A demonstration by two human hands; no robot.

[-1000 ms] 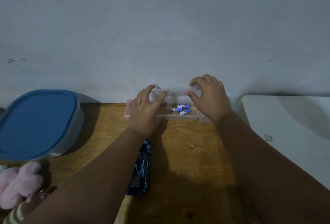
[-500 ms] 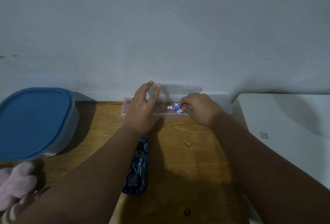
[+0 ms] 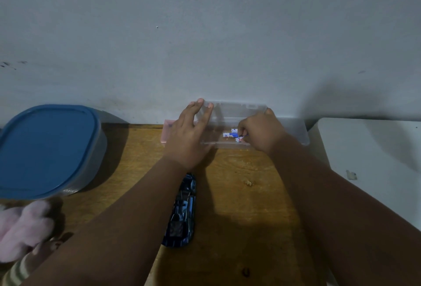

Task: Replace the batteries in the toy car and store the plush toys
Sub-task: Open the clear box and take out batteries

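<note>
Since a second ago the right hand (image 3: 259, 133) has left the lid (image 3: 237, 110) and dropped into the clear box (image 3: 293, 135), and the lid now stands raised against the wall (image 3: 205, 35). The left hand (image 3: 186, 140) props that lid up, its fingers straight and flat against the clear plastic, with nothing gripped. The right hand's fingers are curled down inside the box, their tips pinching the nearest battery (image 3: 239, 139), which lies tilted beside two other blue and white batteries (image 3: 230, 134) on the box floor. The two hands are apart, one at each end of the lid.

The box sits at the far edge of the desk (image 3: 239, 194), touching the wall. A pink item (image 3: 167, 130) lies at its left end, mostly hidden by the left hand. The toy car (image 3: 182, 215) lies in the middle of the desk, underside up, partly covered by the left forearm and well apart from the box. A container with a blue lid (image 3: 45, 146) stands at the left edge. A pink plush toy (image 3: 22, 228) lies at the near left corner, with a striped plush toy (image 3: 16, 272) just below it. A white surface (image 3: 376, 160) adjoins the desk's right edge
</note>
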